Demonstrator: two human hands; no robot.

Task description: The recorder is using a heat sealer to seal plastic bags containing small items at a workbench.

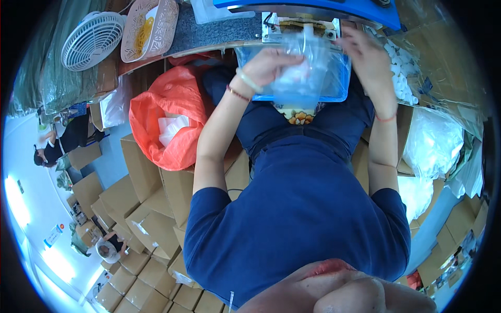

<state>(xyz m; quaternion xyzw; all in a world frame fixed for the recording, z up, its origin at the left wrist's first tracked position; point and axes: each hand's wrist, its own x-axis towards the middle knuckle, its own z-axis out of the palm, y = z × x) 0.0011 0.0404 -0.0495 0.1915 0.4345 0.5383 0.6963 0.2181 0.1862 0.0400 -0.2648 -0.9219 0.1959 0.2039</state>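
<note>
A clear plastic bag (297, 86) hangs from my left hand (269, 65), whose fingers are closed on its side. Something pale shows inside the bag, too blurred to name. The bag's upper end is against or just in front of a metal bench machine (271, 34) with a blue housing (323, 6). My right hand (368, 62), smeared by motion, is raised at the machine's right end with its fingers apart and nothing visible in them. Below the bag a blue tray (342, 93) lined with clear plastic sits over my lap.
On the bench at left are a pink basket (162, 31) and a white fan (94, 41). An open red sack (172, 99) holds white pieces. White parts (402, 73) lie in a carton at right. Cardboard boxes (151, 224) fill the floor behind; two people are farther off.
</note>
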